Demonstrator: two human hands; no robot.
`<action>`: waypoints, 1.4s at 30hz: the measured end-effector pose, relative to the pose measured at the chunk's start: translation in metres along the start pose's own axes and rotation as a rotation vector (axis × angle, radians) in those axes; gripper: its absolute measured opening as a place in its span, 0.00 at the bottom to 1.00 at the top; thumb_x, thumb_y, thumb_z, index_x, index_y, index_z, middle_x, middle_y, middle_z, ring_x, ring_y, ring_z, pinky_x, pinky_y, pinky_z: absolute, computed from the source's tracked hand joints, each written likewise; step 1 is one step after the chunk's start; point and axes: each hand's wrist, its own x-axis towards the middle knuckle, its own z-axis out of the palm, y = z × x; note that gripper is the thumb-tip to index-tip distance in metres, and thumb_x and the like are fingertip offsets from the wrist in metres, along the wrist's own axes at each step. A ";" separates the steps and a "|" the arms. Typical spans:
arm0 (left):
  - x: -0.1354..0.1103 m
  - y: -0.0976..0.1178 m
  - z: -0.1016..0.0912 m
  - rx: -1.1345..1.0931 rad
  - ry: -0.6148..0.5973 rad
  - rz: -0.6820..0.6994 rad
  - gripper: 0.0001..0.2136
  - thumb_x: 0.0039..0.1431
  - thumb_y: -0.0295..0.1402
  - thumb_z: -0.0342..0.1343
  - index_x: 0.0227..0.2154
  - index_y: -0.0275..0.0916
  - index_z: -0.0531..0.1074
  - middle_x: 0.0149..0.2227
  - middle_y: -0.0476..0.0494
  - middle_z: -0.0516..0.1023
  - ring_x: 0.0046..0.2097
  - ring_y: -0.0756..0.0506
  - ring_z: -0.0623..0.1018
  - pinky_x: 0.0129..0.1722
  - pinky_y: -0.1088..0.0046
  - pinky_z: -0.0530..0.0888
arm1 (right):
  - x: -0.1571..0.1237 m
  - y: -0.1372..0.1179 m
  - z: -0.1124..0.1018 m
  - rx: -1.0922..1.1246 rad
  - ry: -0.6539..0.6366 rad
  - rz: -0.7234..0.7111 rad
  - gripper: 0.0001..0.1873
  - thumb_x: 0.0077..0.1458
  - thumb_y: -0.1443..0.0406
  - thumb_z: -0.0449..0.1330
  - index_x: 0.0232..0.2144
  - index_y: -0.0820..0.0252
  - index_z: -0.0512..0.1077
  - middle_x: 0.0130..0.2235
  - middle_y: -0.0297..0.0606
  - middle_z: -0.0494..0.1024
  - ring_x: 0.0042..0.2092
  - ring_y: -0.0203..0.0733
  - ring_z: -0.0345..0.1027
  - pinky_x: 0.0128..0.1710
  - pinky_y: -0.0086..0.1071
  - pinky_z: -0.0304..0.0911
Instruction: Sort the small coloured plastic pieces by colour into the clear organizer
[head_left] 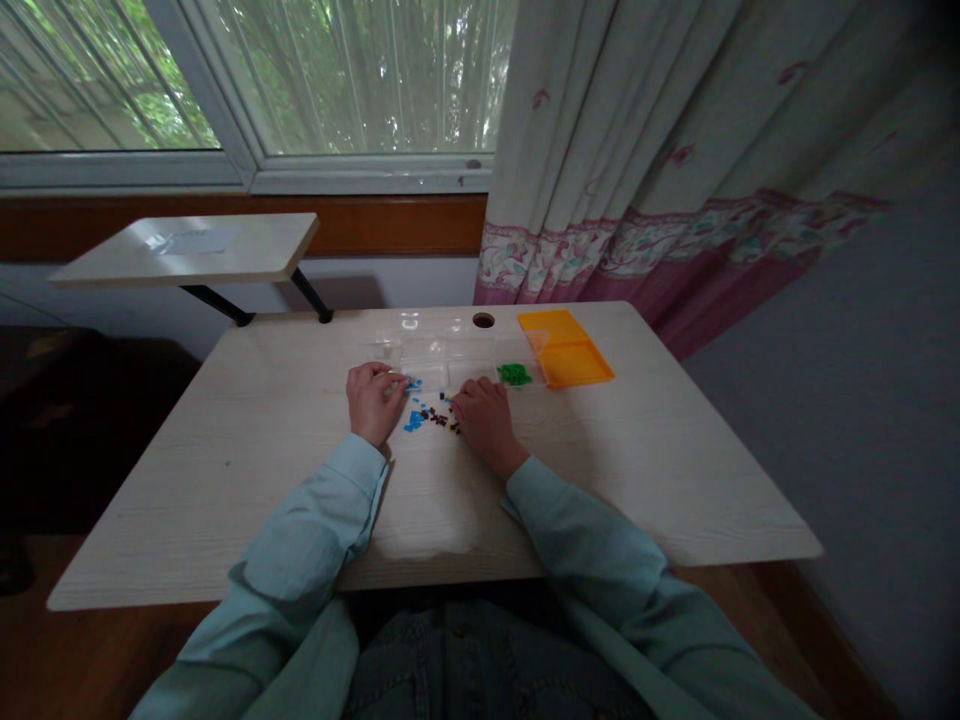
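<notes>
A loose pile of small blue pieces (413, 421), dark brown pieces (438, 418) and a few yellow ones lies on the table between my hands. Behind it is a clear plastic divided tray (448, 376). Green pieces (514, 374) fill its front right compartment. My left hand (373, 402) is at the tray's front left, thumb and finger pinched together beside a few blue pieces (414, 384); what the pinch holds is too small to make out. At the pile's right edge, my right hand (486, 418) has its fingers curled down, the tips partly hidden among the pieces.
An orange plastic lid (574, 352) lies at the tray's right end. Near the back edge of the table (637, 470) is a round cable hole (484, 320). A raised shelf (202, 250) on black legs stands at the back left. A curtain (585, 200) hangs behind.
</notes>
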 end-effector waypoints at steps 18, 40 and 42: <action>-0.003 0.008 -0.004 -0.093 -0.101 0.134 0.10 0.59 0.35 0.54 0.42 0.45 0.77 0.43 0.42 0.71 0.48 0.41 0.68 0.50 0.59 0.66 | 0.002 0.015 0.017 0.728 0.211 0.080 0.07 0.55 0.62 0.62 0.32 0.58 0.79 0.32 0.38 0.74 0.39 0.40 0.66 0.43 0.34 0.60; -0.010 0.023 -0.004 -0.168 -0.192 0.348 0.08 0.58 0.38 0.57 0.40 0.47 0.77 0.40 0.43 0.75 0.44 0.44 0.70 0.46 0.61 0.67 | 0.001 0.013 0.016 0.862 0.110 0.075 0.10 0.57 0.61 0.59 0.33 0.57 0.79 0.32 0.38 0.74 0.38 0.40 0.67 0.41 0.34 0.61; -0.009 0.023 -0.004 -0.156 -0.189 0.347 0.08 0.58 0.38 0.57 0.39 0.47 0.77 0.40 0.43 0.75 0.44 0.44 0.70 0.46 0.61 0.67 | 0.001 0.013 0.017 0.857 0.112 0.064 0.10 0.57 0.62 0.59 0.34 0.58 0.79 0.32 0.39 0.74 0.38 0.40 0.67 0.40 0.34 0.62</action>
